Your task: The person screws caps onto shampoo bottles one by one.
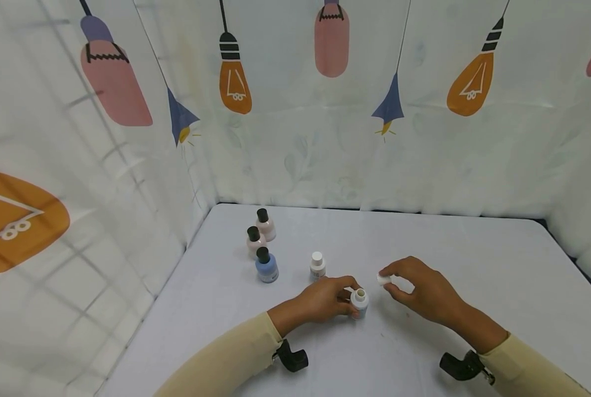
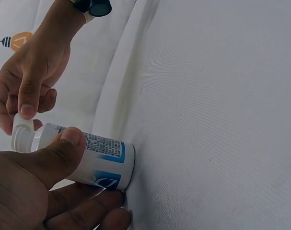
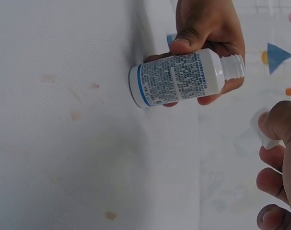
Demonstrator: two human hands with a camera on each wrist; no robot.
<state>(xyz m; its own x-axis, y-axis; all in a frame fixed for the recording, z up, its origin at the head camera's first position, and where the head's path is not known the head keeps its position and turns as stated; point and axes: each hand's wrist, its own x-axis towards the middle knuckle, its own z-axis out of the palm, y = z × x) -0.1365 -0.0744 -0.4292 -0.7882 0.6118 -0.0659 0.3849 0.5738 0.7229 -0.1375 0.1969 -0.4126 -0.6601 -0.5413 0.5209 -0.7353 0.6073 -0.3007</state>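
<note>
My left hand (image 1: 327,299) grips a small white bottle (image 1: 359,305) that stands upright on the table. Its mouth is bare, and in the right wrist view the threaded neck of the bottle (image 3: 183,76) shows, with fine print and a blue band on the label. Off to the right, my right hand (image 1: 426,291) pinches a white cap (image 1: 383,279) between thumb and forefinger, apart from the bottle. In the left wrist view the thumb of the left hand (image 2: 54,158) lies along the label.
Behind the left hand stands another white bottle (image 1: 317,266), capped. Farther left are a blue bottle (image 1: 267,268) and two pale pink bottles (image 1: 266,227), all with black caps. A patterned curtain (image 1: 285,154) hangs along the table's (image 1: 474,248) back and sides.
</note>
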